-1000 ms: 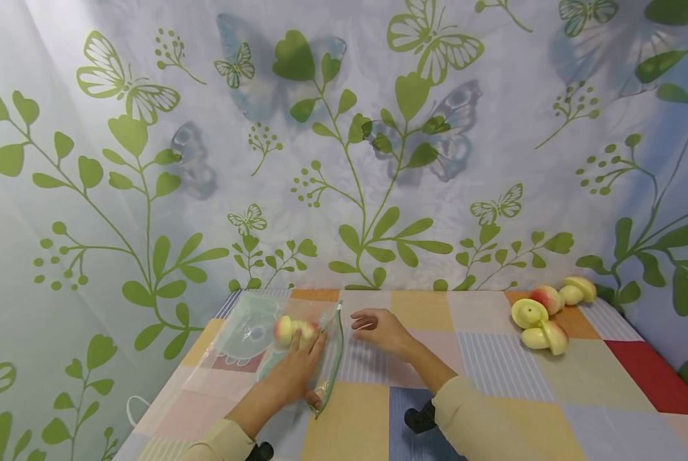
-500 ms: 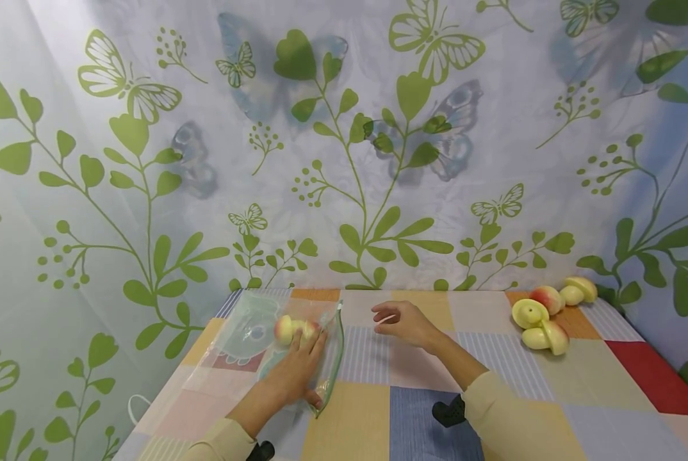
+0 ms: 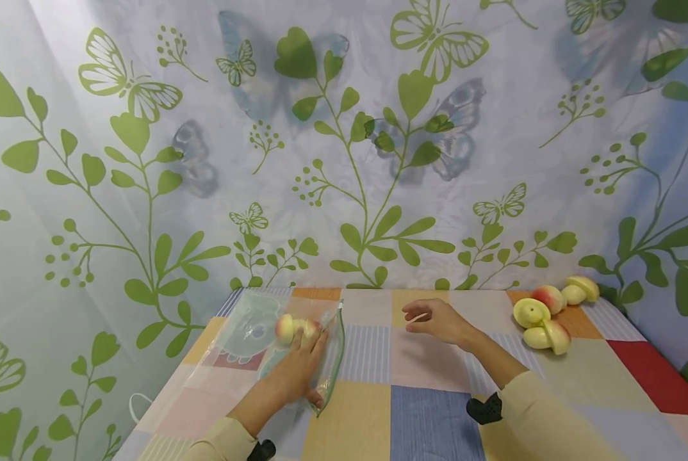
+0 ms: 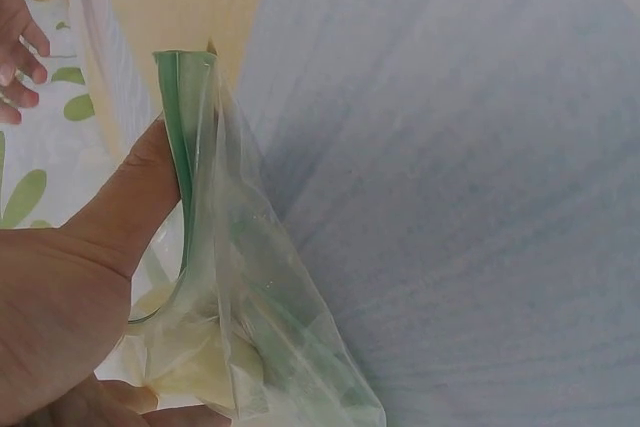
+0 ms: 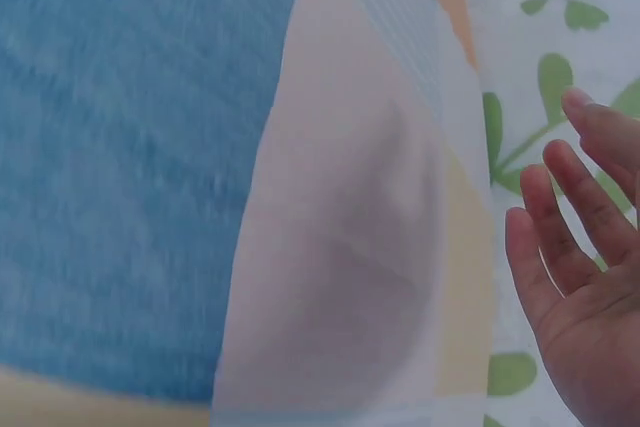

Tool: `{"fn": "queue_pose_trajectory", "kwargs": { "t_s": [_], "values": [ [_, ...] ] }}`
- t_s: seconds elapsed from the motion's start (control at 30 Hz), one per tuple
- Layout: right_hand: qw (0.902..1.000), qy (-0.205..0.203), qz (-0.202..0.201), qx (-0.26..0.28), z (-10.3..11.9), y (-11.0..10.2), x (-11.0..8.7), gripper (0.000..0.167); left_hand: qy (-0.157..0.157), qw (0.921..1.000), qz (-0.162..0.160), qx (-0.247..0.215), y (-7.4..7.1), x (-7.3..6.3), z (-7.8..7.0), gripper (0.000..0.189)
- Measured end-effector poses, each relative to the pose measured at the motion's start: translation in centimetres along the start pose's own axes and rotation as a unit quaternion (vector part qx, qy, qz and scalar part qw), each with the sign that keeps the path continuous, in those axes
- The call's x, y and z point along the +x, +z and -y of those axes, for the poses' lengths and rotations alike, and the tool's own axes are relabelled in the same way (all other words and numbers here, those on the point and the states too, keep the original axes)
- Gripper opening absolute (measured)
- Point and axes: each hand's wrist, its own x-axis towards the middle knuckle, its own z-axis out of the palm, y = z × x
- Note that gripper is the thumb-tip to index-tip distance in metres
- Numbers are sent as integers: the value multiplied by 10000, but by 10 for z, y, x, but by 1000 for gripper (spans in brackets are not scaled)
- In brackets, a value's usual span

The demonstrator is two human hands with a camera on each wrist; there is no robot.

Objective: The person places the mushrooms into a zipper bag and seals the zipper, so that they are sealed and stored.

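Observation:
A clear plastic zip bag (image 3: pixel 237 336) with a green zip edge (image 3: pixel 341 342) lies on the left of the table. Inside it is a yellow mushroom-shaped piece (image 3: pixel 285 328) with a reddish blush. My left hand (image 3: pixel 294 372) rests on the bag with its fingers stretched over that piece, which they partly cover. In the left wrist view, the thumb lies straight against the green zip (image 4: pixel 172 97). My right hand (image 3: pixel 441 322) hovers above the table to the right of the bag, its fingers loosely bent around nothing.
Several more mushroom-shaped pieces (image 3: pixel 532 312) sit in a cluster at the back right. A patchwork cloth (image 3: pixel 350 429) covers the table. Behind it hangs a curtain (image 3: pixel 332 192) with leaves and butterflies, and a white loop (image 3: pixel 138 404) shows at the left edge.
My right hand has moved steadily rightward, away from the bag and closer to the cluster. The left hand and the bag have stayed in place.

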Motion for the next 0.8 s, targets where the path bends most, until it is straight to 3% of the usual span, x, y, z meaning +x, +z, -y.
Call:
{"fn": "queue_pose_trajectory", "kwargs": {
  "t_s": [0.3, 0.53, 0.8],
  "values": [
    [9997, 54, -47, -243, -11, -23, -12, 44, 137, 9995, -32, 268, 0, -1, -1, 133],
    [9990, 21, -6, -452, -15, -39, -22, 42, 13, 9998, -76, -187, 1, -1, -3, 134],
    [9984, -35, 13, -559, -21, -62, -37, 46, 20, 9998, -87, -164, 1, -2, -4, 133]
  ]
}}
